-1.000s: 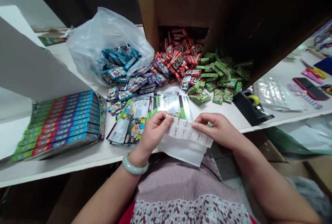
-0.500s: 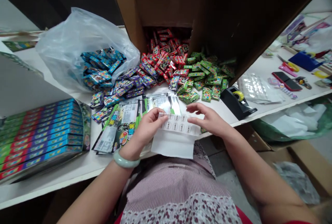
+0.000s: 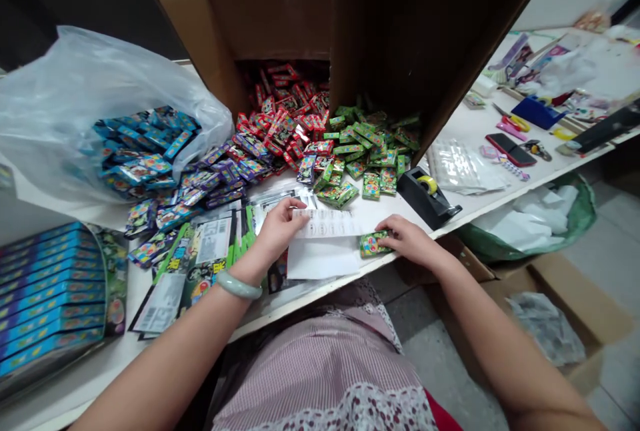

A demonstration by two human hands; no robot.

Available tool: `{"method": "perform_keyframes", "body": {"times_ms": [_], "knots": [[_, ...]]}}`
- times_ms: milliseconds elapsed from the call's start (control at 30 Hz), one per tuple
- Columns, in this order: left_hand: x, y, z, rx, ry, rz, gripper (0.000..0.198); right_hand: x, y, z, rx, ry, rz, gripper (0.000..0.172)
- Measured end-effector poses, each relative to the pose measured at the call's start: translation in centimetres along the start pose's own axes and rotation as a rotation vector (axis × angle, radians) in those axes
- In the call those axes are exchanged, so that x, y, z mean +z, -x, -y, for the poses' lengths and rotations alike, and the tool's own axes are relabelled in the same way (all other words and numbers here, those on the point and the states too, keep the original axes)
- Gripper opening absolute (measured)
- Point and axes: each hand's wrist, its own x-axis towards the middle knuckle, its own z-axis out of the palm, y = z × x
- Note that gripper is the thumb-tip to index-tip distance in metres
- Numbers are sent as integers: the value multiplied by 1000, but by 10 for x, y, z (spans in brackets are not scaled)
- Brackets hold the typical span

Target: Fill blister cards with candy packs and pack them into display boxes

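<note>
A white sheet of round printed stickers is pinched between the thumb and fingers of my left hand. Its blank white backing hangs below, over the table's front edge. My right hand has its fingers bent onto the right end of a small green candy box, which lies at the front edge just right of the sheet. Whether a sticker is on my fingertips I cannot make out. Left of the sheet lie flat printed display cards, black and green, overlapping in a stack.
Behind are piles of red, green and purple candy boxes. Blue ones sit in a clear plastic bag. A large carton stands behind them. A black tape dispenser is to the right. Stacked boxes fill the left.
My right hand has left the sticker sheet and gone down and right to the green candy box. My left hand still holds the sheet. The view has turned to the right.
</note>
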Motion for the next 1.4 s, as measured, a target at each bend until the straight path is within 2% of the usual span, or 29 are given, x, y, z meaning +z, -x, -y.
{"method": "perform_keyframes", "body": {"times_ms": [100, 167, 200, 233, 300, 367, 433, 567, 733, 833, 933, 967, 1033, 1067, 1133, 1200, 1300, 1400], "knots": [[4, -6, 2, 9, -22, 7, 29, -18, 5, -8, 95, -88, -236, 12], [12, -10, 2, 21, -29, 31, 29, -35, 12, -8, 144, -219, -395, 17], [18, -11, 2, 26, -28, 54, 29, -42, 15, -6, 154, -314, -432, 21], [26, -13, 1, 32, -25, 84, 29, -48, 18, -3, 149, -409, -423, 24], [45, -18, -1, 43, -21, 148, 27, -52, 19, 7, 96, -512, -304, 25], [62, -24, 0, 55, -33, 203, 26, -45, 13, 16, 42, -443, -212, 20], [74, -30, 2, 73, -74, 233, 24, -31, 3, 19, 26, -264, -207, 12], [77, -37, 11, 136, -231, 240, 26, 0, -13, 17, 84, 47, -192, 8], [75, -21, 9, 255, -402, 245, 36, 13, -15, 22, 130, 138, -181, 11], [64, -4, 0, 375, -483, 263, 35, 11, -15, 25, 118, 182, -122, 9], [29, 12, -3, 523, -576, 262, 24, 2, -12, 22, 65, 163, -45, 12], [12, 18, -2, 546, -599, 217, 21, -2, -10, 20, 32, 152, -19, 13], [-24, 29, 5, 525, -656, 54, 18, -13, -6, 22, -42, 114, -11, 15], [-41, 36, 9, 501, -700, -20, 18, -18, -7, 25, -76, 84, -35, 16], [-64, 52, 18, 449, -793, -82, 21, -26, -14, 42, -135, 5, -100, 16], [-71, 69, 26, 408, -877, -64, 29, -23, -32, 69, -216, -63, -88, 15], [-59, 86, 34, 349, -980, -10, 50, 4, -77, 121, -374, 0, 54, 19], [-46, 93, 39, 278, -1010, 6, 53, 46, -124, 160, -398, 272, 144, 44]]}}
